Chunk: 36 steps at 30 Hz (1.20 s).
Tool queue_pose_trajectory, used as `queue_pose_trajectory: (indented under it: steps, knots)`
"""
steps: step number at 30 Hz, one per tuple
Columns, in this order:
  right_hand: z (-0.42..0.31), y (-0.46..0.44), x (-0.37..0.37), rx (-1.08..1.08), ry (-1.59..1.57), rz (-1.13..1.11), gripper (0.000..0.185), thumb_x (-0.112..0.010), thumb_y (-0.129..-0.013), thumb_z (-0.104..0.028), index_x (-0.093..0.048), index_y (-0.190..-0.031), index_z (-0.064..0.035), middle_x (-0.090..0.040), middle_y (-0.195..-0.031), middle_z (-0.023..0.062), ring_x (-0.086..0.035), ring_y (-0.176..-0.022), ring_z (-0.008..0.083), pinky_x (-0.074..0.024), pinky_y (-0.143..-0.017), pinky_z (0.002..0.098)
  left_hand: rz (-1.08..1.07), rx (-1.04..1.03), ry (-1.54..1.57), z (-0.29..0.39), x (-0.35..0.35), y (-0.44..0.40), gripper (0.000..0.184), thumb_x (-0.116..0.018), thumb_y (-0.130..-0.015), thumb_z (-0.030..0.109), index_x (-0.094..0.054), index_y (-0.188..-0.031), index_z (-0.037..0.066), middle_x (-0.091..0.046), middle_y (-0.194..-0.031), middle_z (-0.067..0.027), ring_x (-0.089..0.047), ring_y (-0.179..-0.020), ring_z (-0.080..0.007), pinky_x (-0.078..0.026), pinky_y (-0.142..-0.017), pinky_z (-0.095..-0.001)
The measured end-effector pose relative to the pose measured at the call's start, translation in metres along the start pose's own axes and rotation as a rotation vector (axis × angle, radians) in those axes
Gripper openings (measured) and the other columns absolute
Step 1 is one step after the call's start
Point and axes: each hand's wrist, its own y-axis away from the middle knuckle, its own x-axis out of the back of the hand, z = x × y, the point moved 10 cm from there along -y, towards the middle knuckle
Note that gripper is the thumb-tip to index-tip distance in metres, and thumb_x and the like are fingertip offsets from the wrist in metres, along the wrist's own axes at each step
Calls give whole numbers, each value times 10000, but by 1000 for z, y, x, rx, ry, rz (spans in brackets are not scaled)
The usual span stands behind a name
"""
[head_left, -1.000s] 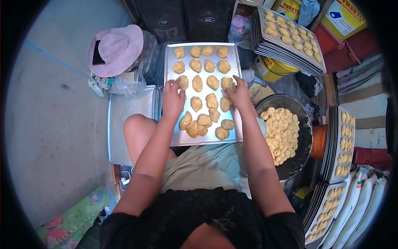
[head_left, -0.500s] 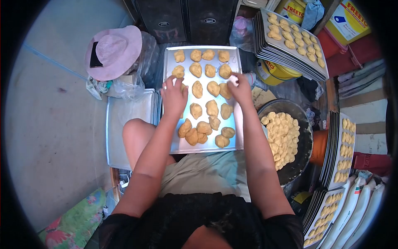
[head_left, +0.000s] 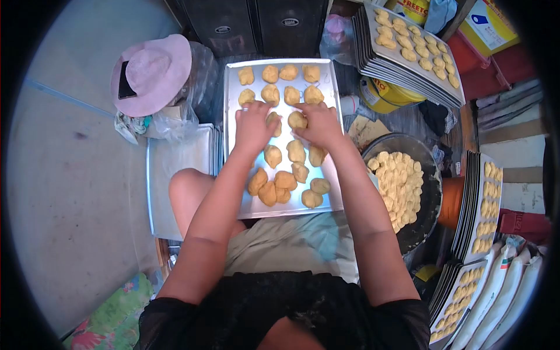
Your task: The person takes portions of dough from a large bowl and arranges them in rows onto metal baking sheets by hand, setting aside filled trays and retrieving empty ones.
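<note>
A metal tray rests across my lap with several tan dough pieces on it, spaced out in its upper part and bunched near its lower edge. My left hand is over the left side, its fingers curled around a dough piece in the third row. Opposite it, my right hand has its fingers at another dough piece in the same row. Both pieces stay on the tray, partly visible beside the fingers. The outer pieces of that row are hidden under my hands.
At the right stands a black basin filled with small dough pieces. Stacked trays with shaped dough sit on a yellow bucket, and more stacks stand lower right. Bare trays and a pink hat are at the left.
Both hands have moved inward from the tray's side columns to the two middle pieces of the third row. The view has shifted slightly.
</note>
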Motion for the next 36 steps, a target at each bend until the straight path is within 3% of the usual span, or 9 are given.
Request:
queue_pose_trajectory:
  steps: [7, 10, 13, 17, 21, 23, 29, 33, 36]
  knots:
    - [-10, 3, -20, -99, 118, 104, 316, -694, -799, -264, -691, -1098, -163, -692, -841, 57, -592, -936, 253, -359, -829, 402, -65, -11, -165, 8, -13, 13, 327, -698, -829, 255, -716, -1130, 129, -642, -1084, -73, -546, -1077, -264, -337, -907, -428]
    - [-12, 13, -11, -75, 70, 93, 284, -684, -822, -242, -685, -1091, -149, -674, -923, 75, -576, -1015, 234, -384, -865, 434, 144, -125, -201, 26, 0, 19, 331, -694, -830, 243, -710, -1143, 138, -635, -1136, -66, -545, -1094, -262, -336, -927, -429]
    - [25, 28, 22, -155, -173, 363, 326, -690, -828, -244, -679, -1131, -125, -635, -1048, 106, -567, -1063, 267, -443, -905, 449, -1, -250, 6, 55, -12, 19, 318, -677, -833, 213, -707, -1143, 149, -626, -1182, -62, -542, -1116, -264, -333, -947, -428]
    - [54, 32, -24, -189, -388, 84, 419, -725, -788, -214, -649, -1186, -106, -592, -1130, 146, -576, -1074, 341, -473, -925, 434, -85, -331, -96, 59, -49, 21, 281, -657, -833, 144, -717, -1107, 157, -616, -1250, -70, -529, -1183, -262, -347, -943, -423]
    - [30, 74, 34, -223, -302, 242, 503, -740, -769, -210, -617, -1239, -80, -599, -1118, 199, -591, -1061, 347, -470, -932, 413, 8, -264, 16, 71, 4, 48, 347, -629, -835, 109, -666, -1177, 153, -574, -1305, -111, -503, -1202, -329, -362, -948, -481]
    - [10, 111, 27, -272, -322, -99, 638, -766, -760, -243, -542, -1333, -76, -559, -1216, 199, -548, -1130, 358, -446, -954, 430, -132, -140, 96, 56, 22, 87, 403, -629, -838, 121, -622, -1241, 131, -549, -1310, -141, -494, -1189, -365, -371, -964, -501]
    - [-45, 195, -20, -63, -74, 38, 771, -794, -743, -304, -452, -1403, -98, -475, -1305, 173, -410, -1237, 370, -315, -1044, 488, -247, -196, -137, 60, 16, 201, 461, -653, -832, 156, -586, -1286, 111, -511, -1335, -130, -525, -1142, -306, -423, -917, -410]
    - [-25, 196, -14, -137, -451, 105, 638, -743, -722, -173, -507, -1306, -70, -504, -1186, 188, -489, -1149, 372, -430, -947, 463, -192, -111, -133, 41, 11, 214, 427, -690, -799, 129, -590, -1212, 84, -513, -1304, -137, -521, -1140, -315, -432, -910, -425]
    - [-55, 191, 7, -8, -398, 118, 493, -712, -744, -190, -571, -1200, -66, -559, -1060, 152, -588, -991, 352, -501, -831, 422, -151, -74, -31, 37, 24, 204, 311, -721, -777, 126, -581, -1049, 68, -515, -1248, -139, -510, -1114, -336, -420, -925, -457]
